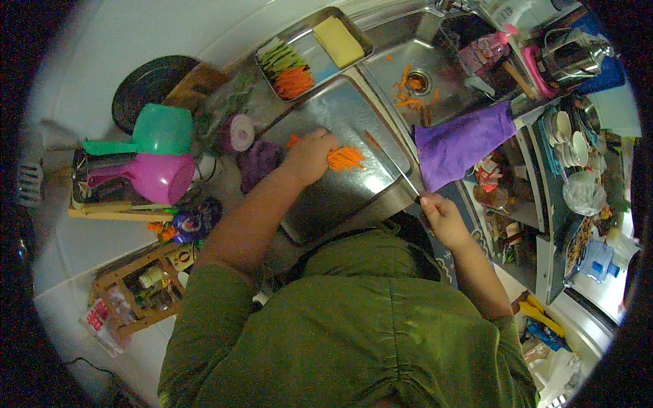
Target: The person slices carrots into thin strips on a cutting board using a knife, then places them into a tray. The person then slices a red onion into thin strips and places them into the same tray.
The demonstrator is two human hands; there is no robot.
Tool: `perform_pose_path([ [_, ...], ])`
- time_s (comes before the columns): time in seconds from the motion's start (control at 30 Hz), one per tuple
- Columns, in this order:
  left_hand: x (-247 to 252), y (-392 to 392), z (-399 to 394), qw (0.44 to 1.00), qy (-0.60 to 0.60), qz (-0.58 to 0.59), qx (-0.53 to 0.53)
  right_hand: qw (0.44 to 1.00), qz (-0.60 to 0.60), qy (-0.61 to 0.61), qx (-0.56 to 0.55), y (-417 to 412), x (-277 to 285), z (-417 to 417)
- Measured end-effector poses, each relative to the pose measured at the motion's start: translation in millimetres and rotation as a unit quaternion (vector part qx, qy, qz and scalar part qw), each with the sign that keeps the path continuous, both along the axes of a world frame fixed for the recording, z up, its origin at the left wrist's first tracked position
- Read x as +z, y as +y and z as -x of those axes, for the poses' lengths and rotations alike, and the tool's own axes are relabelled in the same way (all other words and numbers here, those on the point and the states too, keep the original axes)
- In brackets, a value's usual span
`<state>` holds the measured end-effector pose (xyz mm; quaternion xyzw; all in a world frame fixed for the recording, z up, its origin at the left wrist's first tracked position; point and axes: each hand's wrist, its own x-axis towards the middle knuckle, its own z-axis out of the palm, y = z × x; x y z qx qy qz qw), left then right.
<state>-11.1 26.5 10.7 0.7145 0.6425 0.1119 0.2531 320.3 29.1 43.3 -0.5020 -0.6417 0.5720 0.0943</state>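
My left hand is curled over shredded carrot on an upturned-looking stainless steel tray; its fingertips are partly hidden. A bit of carrot also shows at the hand's far left side. In my right hand is the dark handle of a knife, whose narrow blade reaches over the tray's right edge, with orange residue near its tip. Behind the steel tray stands a shallow metal tray holding green vegetable strips, carrot strips and a yellow block.
Left of the steel tray lie a cut onion and a purple vegetable. Green and pink plastic dippers stand farther left. A sink with carrot peelings is at the back right; a purple cloth hangs beside it.
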Motion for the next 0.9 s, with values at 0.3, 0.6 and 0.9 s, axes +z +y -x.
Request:
perform_pose_path([
  [0.3,7,15,-25,0.947,0.068,-0.135,-0.284,0.998,0.002,0.048,-0.033,-1,4,0],
  [0.6,-1,16,-22,0.951,0.112,-0.051,-0.285,0.998,-0.025,0.041,-0.048,-4,-3,-5],
  [0.9,-7,14,-16,0.965,0.111,-0.002,-0.237,0.999,-0.011,0.029,-0.037,2,1,-1],
])
